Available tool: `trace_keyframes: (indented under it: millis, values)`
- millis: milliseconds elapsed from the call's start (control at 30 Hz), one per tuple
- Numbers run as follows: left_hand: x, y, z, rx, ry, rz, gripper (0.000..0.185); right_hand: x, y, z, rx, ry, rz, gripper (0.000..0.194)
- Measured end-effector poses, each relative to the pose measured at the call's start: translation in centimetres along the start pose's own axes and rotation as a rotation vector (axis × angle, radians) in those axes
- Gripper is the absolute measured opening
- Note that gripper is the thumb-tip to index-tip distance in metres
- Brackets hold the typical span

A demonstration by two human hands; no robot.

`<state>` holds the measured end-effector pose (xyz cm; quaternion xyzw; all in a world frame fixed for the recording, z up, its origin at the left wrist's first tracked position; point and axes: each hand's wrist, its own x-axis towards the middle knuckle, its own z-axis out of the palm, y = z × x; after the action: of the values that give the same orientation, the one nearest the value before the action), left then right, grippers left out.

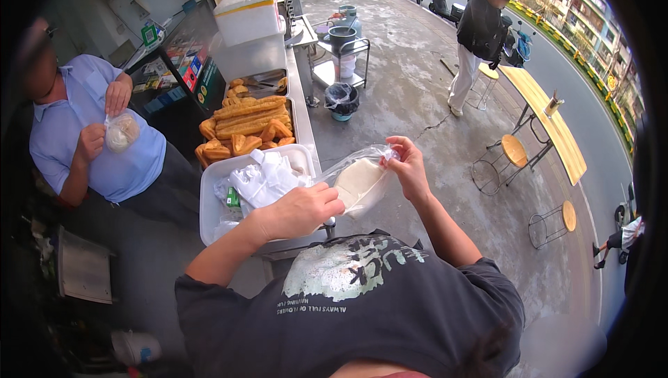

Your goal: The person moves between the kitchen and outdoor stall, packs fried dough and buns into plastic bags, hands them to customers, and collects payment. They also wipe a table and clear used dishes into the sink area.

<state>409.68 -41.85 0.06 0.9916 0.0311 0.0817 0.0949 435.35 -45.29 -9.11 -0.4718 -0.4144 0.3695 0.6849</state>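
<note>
Between my two hands hangs a clear plastic bag (374, 196) with a flat, pale piece of dough or bread (357, 179) inside. My right hand (408, 165) pinches the bag's gathered end between thumb and fingers. My left hand (302, 208) grips the bag's other side, its fingers curled beside the pale piece. Below and left of the bag stands a white plastic tub (210, 203) holding white plastic bags (263, 182) and a small green box (233, 197). Behind the tub, fried dough sticks (250, 117) and brown fried pieces (245, 144) lie on a metal tray.
At the left a person (99, 117) holds a knotted bag of food (122, 132). White foam box (245, 15) stands on the counter's far end. A lined bin (342, 100), a metal cart (355, 59), stools (514, 151) and a wooden table (548, 122) stand beyond; another person (477, 38) walks there.
</note>
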Motion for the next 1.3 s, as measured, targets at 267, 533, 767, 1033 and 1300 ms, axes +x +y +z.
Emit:
trace_keyframes:
  millis: [267,533,767,1033,1300]
  values:
    - [2.2,-3.1,2.0,-0.153,0.282,0.125,0.013,-0.6,0.8,-0.2,-0.249,-0.003,-0.234,0.01]
    - [4.6,-4.1,1.7,-0.407,0.262,-0.102,0.019,-0.6,-0.7,-2.3,-0.442,-0.024,0.016,0.006]
    - [6.8,-5.2,0.9,-0.365,-0.183,-0.135,0.019,-0.5,-2.1,-4.3,-0.505,-0.366,0.178,0.015]
    - [5.2,-3.7,0.2,-0.635,0.188,-0.076,0.01,-0.5,-4.2,-3.0,-0.497,-0.184,-0.346,0.007]
    - [5.7,-6.9,3.2,-0.609,0.201,-0.325,0.011,3.0,-1.3,-2.0,-0.512,-0.316,-0.026,0.014]
